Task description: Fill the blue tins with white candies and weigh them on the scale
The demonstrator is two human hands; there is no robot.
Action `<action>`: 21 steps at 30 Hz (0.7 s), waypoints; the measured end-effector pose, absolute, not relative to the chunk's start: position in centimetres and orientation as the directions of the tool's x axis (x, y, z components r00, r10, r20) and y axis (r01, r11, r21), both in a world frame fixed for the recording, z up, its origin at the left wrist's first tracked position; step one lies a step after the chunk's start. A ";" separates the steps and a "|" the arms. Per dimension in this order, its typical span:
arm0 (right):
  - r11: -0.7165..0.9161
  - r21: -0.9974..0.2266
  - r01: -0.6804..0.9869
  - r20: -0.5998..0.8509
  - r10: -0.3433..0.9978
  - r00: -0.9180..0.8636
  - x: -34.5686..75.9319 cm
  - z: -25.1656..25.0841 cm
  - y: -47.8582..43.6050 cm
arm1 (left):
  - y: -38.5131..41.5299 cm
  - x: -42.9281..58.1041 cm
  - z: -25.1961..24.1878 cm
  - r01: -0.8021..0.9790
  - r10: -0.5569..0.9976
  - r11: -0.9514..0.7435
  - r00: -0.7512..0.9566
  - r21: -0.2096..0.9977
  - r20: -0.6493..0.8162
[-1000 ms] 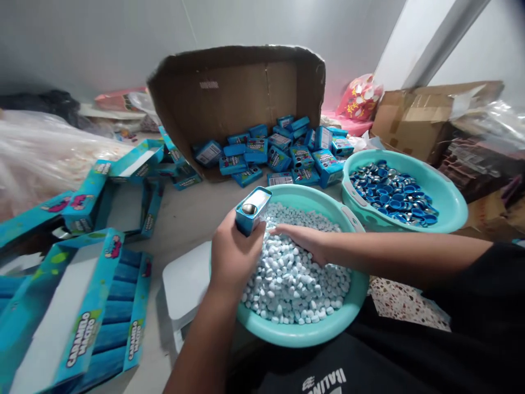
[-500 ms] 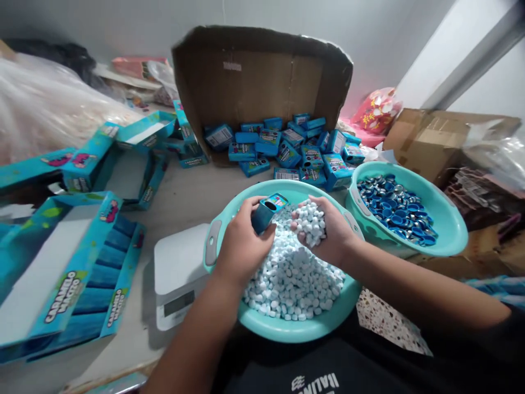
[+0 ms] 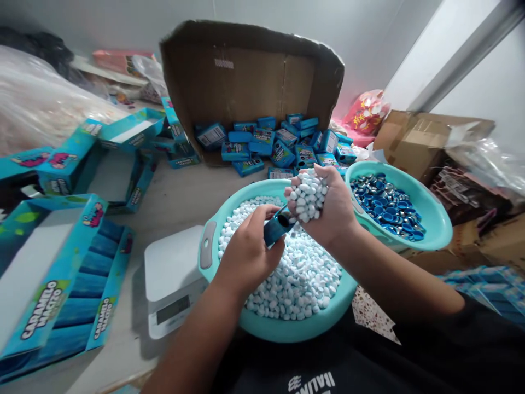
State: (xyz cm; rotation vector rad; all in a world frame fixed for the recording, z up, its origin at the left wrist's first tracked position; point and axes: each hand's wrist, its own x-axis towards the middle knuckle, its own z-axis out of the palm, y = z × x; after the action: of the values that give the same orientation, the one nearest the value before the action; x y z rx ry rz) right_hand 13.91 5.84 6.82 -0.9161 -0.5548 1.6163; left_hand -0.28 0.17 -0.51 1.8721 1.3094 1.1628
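The left hand [image 3: 250,249] is clamped around a small blue boxy metal tin [image 3: 274,231], with fingers along the far side and thumb along the near side, covering much of its body. The tin is held up off the counter [image 3: 176,191], above the middle of a pale turquoise plastic basin [image 3: 295,334], a little toward the basin's far edge. Its dark round opening points right and somewhat up, toward the other palm; what shows of its long axis runs slantwise, from the low left end inside the grip to the higher right end at the mouth, neither upright nor flat. The right hand [image 3: 334,213] is turned palm up and cupped, not closed over its load, with a heap of small, rounded, pale bluish-white pellets [image 3: 309,196] resting in it near the basin's far right edge. Its fingertips are just beside the tin's mouth; whether they touch it cannot be told. The step in hand appears to be lining up this palmful with the opening. As I judge it, the next move calls for tipping the right palm gradually while the left grip keeps the mouth close beneath, so that spilled pieces drop onto the loose white pellets [image 3: 295,279] filling the basin below.
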 end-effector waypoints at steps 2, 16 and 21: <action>-0.217 -0.791 -0.572 -0.241 0.970 -0.034 13.5 6.5 5.9 | 0.3 -0.4 -0.5 0.451 0.924 -0.382 0.159 0.807 0.348; -0.080 -0.809 -0.582 -0.131 0.990 0.046 12.2 5.2 5.8 | 0.6 -0.6 -0.5 0.469 0.920 -0.391 0.170 0.792 0.354; -0.024 -0.815 -0.579 -0.080 0.994 0.072 12.2 5.1 5.7 | 0.4 -0.6 -0.6 0.498 0.908 -0.416 0.175 0.761 0.381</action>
State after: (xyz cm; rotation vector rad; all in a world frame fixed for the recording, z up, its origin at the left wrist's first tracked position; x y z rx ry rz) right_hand 12.17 5.65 5.10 -0.8249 -0.6560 1.4105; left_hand -0.59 0.39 -0.64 1.9880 1.3209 1.1562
